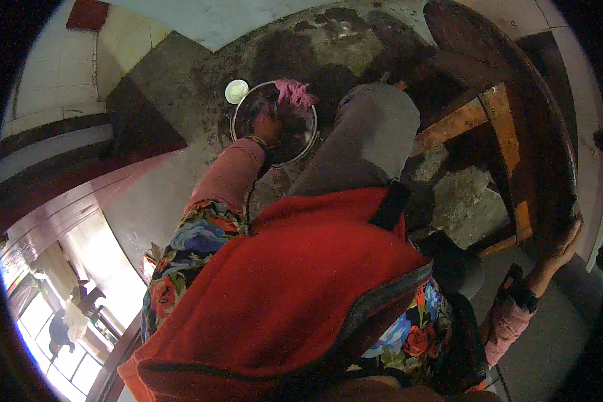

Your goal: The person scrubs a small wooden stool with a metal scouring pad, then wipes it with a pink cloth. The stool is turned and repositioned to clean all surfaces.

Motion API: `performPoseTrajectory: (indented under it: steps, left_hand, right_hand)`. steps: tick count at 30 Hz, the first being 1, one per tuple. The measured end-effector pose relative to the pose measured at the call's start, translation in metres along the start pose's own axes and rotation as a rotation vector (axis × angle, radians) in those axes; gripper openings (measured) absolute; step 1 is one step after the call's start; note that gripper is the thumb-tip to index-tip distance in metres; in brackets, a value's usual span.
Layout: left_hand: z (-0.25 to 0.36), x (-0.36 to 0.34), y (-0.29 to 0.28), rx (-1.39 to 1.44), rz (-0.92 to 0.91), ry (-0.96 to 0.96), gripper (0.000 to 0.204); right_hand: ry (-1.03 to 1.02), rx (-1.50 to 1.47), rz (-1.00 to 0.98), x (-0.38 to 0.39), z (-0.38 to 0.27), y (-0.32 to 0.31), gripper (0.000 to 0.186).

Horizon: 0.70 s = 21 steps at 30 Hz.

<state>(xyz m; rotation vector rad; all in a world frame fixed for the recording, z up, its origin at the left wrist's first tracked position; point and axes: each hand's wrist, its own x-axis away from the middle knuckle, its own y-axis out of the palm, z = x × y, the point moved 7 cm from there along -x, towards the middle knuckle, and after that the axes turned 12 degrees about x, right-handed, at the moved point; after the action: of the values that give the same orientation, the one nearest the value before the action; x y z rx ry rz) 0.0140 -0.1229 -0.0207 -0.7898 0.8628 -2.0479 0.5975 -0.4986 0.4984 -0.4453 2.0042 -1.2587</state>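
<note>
A round bucket (311, 137) with a pale rim stands on the floor ahead of me. My left hand (266, 127) reaches down into it; its fingers are dark and blurred, and whether they hold anything does not show. Over the bucket's far right rim hangs a crumpled pink cloth (295, 92). Just outside the far left rim sits a small round white dish or lid (236, 91). Far off to the right, my right hand (561, 249) grips the edge of a dark wooden table (546, 127), its fingers partly hidden against the edge.
Below the tabletop are lighter wooden legs and braces (509, 147). My grey-trousered leg (372, 134) is bent close to the bucket's right side. The worn floor (201, 100) has dark, stained patches. A wall ledge (60, 147) and a bright window (60, 335) lie to the left.
</note>
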Motion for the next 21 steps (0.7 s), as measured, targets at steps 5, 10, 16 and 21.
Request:
performPoseTrajectory:
  steps: [5,10,16,21]
  left_hand:
    - [0.036,0.004,0.007,-0.165,-0.237,0.012,0.047]
    - [0.091,0.015,-0.006,-0.29,-0.396,0.157,0.045]
    - [0.108,0.019,-0.022,-0.364,-0.5,0.184,0.044]
    - [0.114,0.024,-0.036,-0.408,-0.42,0.213,0.057]
  right_hand:
    - [0.017,-0.001,0.021,0.005,-0.015,0.002,0.051]
    - [0.039,-0.089,-0.009,0.006,-0.013,0.002,0.05]
    - [0.076,-0.199,-0.06,0.0,0.003,0.005,0.048]
    - [-0.032,-0.059,0.007,0.001,-0.001,-0.002,0.047]
